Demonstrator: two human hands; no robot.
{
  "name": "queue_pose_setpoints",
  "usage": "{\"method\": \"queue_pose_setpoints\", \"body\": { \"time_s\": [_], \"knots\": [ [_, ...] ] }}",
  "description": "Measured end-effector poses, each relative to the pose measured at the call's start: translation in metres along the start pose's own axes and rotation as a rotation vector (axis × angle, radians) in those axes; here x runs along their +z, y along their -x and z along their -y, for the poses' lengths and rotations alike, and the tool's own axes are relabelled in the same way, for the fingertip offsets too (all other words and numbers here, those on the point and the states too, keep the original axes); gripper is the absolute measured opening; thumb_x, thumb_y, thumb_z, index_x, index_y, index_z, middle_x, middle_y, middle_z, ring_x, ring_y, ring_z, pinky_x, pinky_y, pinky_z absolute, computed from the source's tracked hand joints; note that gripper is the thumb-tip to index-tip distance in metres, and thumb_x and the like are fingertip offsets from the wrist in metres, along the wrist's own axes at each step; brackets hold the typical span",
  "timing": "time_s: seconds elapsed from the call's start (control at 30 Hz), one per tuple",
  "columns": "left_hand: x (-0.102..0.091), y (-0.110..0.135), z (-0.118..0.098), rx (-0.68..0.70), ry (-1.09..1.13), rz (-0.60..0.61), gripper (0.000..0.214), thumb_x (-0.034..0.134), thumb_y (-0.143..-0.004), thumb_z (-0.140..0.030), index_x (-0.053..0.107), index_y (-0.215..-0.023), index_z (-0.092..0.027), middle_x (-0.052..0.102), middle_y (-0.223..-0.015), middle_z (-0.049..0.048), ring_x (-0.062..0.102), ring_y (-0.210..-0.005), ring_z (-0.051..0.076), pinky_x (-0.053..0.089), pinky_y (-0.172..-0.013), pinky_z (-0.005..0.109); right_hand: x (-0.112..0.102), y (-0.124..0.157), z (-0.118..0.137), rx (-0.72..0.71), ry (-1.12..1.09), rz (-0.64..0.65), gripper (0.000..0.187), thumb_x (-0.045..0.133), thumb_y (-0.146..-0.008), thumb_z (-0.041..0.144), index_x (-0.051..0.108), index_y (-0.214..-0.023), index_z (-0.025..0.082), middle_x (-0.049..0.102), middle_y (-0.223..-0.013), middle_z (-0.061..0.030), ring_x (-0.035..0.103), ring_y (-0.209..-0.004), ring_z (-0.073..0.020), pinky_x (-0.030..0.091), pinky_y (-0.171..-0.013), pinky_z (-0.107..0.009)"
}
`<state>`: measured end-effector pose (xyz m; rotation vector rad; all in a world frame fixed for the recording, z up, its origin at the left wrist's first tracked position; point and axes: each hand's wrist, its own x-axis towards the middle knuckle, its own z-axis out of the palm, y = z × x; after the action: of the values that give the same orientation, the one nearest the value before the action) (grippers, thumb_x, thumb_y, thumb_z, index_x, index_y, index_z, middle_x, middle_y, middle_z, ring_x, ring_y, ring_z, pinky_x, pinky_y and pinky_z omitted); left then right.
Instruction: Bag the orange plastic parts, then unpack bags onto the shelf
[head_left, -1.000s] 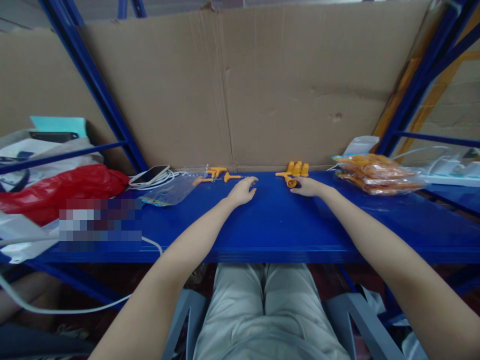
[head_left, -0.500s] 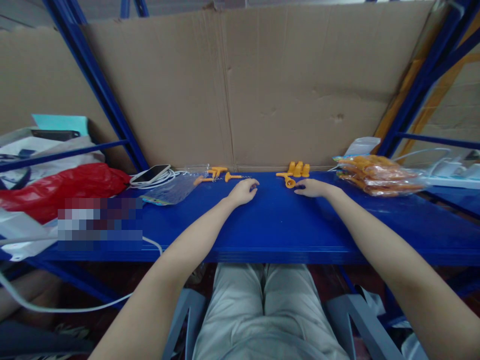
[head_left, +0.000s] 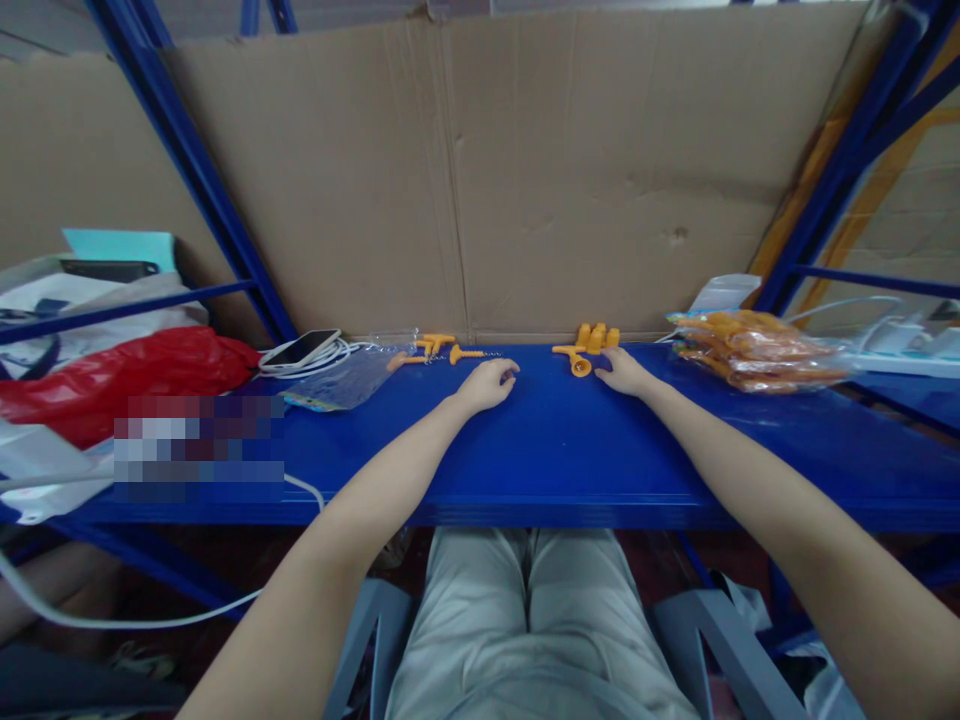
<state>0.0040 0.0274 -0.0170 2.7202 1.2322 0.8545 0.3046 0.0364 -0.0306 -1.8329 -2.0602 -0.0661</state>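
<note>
My left hand rests on the blue shelf with its fingers loosely curled and a gap before the thumb; it holds nothing. Just beyond it lies an orange T-handled corkscrew, its metal spiral pointing right. More orange T-handled pieces lie further left. My right hand has its thumb and fingers apart, fingertips at the nearest of the orange cup-shaped pieces; whether they touch is unclear. Left of its thumb is an orange T-handled piece with a round open end.
A clear plastic bag lies left, beside a phone on a coiled white cable. A red bag is further left. Bagged orange pieces are piled right, near a white power strip. Cardboard stands behind.
My right hand has moved forward and slightly right, from beside the round-ended orange piece to the orange cup-shaped pieces. My left hand has stayed nearly still.
</note>
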Motion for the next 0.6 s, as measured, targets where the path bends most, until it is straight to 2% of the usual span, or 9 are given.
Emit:
{"method": "queue_pose_setpoints", "body": {
  "time_s": [0.1,0.23,0.43,0.6],
  "knots": [
    [0.001,-0.001,0.002,0.015,-0.002,-0.008,0.025,0.057,-0.082,-0.01,0.069,-0.103,-0.014,0.073,-0.096,0.0084,0.069,-0.09,0.02,0.055,-0.087,0.036,0.002,0.0,0.006,0.174,0.016,0.031,0.058,0.044,-0.091,0.035,0.044,-0.144,0.01,0.036,-0.153,-0.0193,0.036,-0.141,-0.0334,0.033,-0.114,-0.045],
    [0.002,-0.001,0.002,0.018,0.013,-0.017,0.024,0.057,-0.081,-0.009,0.069,-0.102,-0.013,0.073,-0.095,0.0082,0.069,-0.09,0.02,0.054,-0.087,0.035,-0.002,0.001,0.012,0.223,0.036,0.064,0.06,0.037,-0.094,0.038,0.041,-0.145,0.007,0.032,-0.155,-0.0205,0.033,-0.143,-0.0327,0.03,-0.116,-0.044],
    [0.002,-0.001,0.001,0.021,0.022,-0.017,0.025,0.057,-0.081,-0.009,0.068,-0.103,-0.014,0.073,-0.094,0.0077,0.069,-0.088,0.019,0.054,-0.087,0.035,-0.004,-0.009,0.005,0.342,-0.005,0.104,0.065,0.037,-0.092,0.05,0.035,-0.15,0.021,0.021,-0.161,-0.015,0.028,-0.144,-0.0375,0.025,-0.113,-0.061],
    [0.002,-0.001,0.002,0.027,0.026,-0.014,0.024,0.057,-0.081,-0.011,0.069,-0.102,-0.015,0.073,-0.095,0.0069,0.068,-0.088,0.019,0.055,-0.087,0.036,0.005,-0.029,-0.017,0.345,-0.007,0.12,0.065,0.039,-0.091,0.055,0.035,-0.15,0.03,0.02,-0.162,-0.0133,0.031,-0.142,-0.0413,0.028,-0.109,-0.067]
  ]
}}
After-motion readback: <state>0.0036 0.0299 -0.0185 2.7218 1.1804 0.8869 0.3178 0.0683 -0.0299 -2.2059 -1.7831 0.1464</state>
